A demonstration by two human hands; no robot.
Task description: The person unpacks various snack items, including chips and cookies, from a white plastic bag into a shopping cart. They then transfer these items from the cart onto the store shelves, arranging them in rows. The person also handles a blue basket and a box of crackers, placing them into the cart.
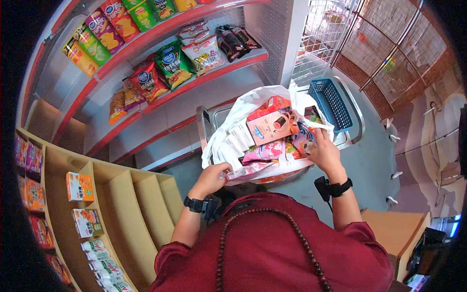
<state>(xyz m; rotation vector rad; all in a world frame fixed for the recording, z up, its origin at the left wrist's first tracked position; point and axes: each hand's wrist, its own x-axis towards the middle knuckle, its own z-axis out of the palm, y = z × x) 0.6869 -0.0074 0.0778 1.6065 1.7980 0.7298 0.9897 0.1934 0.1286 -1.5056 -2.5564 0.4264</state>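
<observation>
A white plastic bag (233,113), its mouth spread wide, rests on a metal cart (217,110) in front of me. Inside it lie a pink snack box (271,127), several white-sided boxes (237,140), a pink packet (265,151) and a blue packet with a football picture (303,138). My left hand (209,179) pinches the end of another pink packet (250,171) at the bag's near rim. My right hand (326,151) holds the bag's right side, next to the blue packet. Its fingertips are partly hidden among the bag's folds.
A blue perforated basket (330,106) sits at the cart's right end. Red-edged metal shelves (204,78) with chip bags and canisters stand ahead. At left, a wooden shelf unit (116,189) holds boxes and white bottles (105,264). A cardboard box (394,230) lies at right.
</observation>
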